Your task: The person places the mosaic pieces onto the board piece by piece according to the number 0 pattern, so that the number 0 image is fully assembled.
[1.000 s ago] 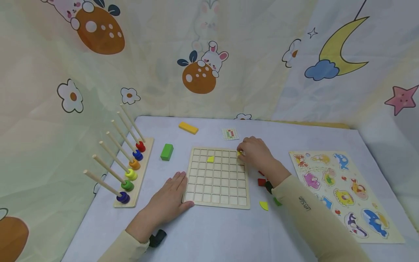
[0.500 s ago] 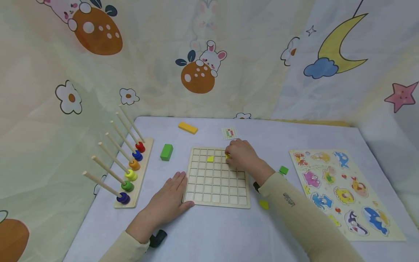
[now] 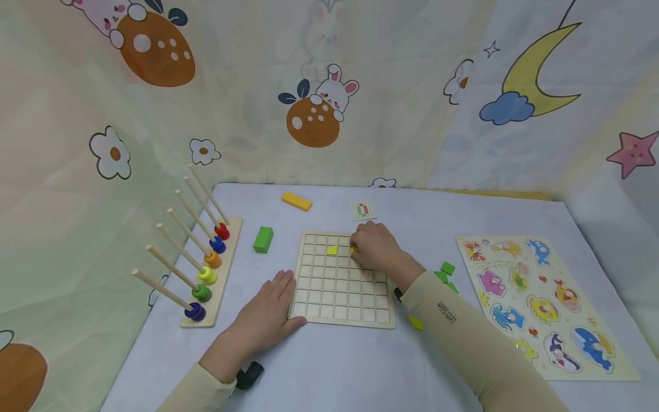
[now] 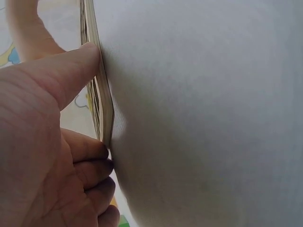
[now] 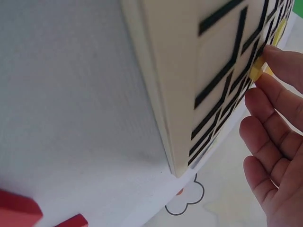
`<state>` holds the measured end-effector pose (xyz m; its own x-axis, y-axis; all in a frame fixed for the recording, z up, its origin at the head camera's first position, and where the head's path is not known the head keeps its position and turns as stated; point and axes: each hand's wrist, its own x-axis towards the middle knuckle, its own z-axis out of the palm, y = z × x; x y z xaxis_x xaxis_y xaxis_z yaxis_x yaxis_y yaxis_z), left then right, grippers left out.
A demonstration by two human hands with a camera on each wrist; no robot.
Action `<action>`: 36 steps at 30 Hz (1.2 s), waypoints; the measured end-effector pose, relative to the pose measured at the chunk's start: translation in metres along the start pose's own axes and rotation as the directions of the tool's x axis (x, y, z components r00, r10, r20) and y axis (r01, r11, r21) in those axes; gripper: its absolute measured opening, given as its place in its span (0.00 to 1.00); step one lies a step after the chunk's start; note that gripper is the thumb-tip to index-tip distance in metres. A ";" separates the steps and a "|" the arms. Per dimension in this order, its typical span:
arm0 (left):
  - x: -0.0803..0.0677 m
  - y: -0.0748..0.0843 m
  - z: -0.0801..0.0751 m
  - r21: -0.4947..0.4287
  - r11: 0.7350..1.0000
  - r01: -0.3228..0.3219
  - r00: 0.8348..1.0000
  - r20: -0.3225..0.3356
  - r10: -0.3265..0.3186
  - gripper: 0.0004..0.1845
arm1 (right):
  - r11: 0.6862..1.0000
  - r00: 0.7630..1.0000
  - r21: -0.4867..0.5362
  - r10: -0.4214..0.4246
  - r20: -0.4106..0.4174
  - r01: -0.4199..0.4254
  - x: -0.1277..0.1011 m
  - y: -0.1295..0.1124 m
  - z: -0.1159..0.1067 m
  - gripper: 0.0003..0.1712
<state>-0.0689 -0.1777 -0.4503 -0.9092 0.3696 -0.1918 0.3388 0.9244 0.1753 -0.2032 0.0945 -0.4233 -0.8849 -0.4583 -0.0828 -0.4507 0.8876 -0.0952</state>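
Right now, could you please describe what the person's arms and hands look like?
Both hands are bare. The left hand and right hand come out of long cream sleeves; the right sleeve bears small dark lettering. A black band sits at the left wrist.

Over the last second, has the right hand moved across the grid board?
Yes. The right hand slid leftward from the grid board's right edge toward the placed yellow tile, fingers pinching a yellow piece.

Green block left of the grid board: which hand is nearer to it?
Left. The left hand lies flat at the board's near-left corner, just below the green block. The right hand is over the board's far right part, pinching a yellow tile.
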 end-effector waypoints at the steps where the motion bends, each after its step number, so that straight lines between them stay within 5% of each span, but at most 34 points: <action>1: 0.000 0.000 0.000 0.001 1.000 -0.001 1.000 0.000 0.001 0.52 | 1.000 1.000 -0.001 0.000 -0.001 0.000 0.000 0.000 0.000 0.09; 24: 0.001 0.001 0.000 0.008 1.000 -0.014 1.000 -0.004 0.015 0.52 | 1.000 0.999 0.025 0.009 -0.033 -0.008 -0.008 0.003 -0.005 0.05; 36: 0.001 0.000 0.000 -0.017 1.000 -0.003 1.000 -0.009 0.003 0.52 | 0.995 0.995 0.056 0.083 -0.062 -0.080 -0.024 0.026 -0.019 0.14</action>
<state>-0.0694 -0.1772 -0.4501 -0.9105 0.3711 -0.1822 0.3371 0.9216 0.1924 -0.1960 0.1289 -0.4050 -0.9250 -0.3788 -0.0285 -0.3712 0.9174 -0.1437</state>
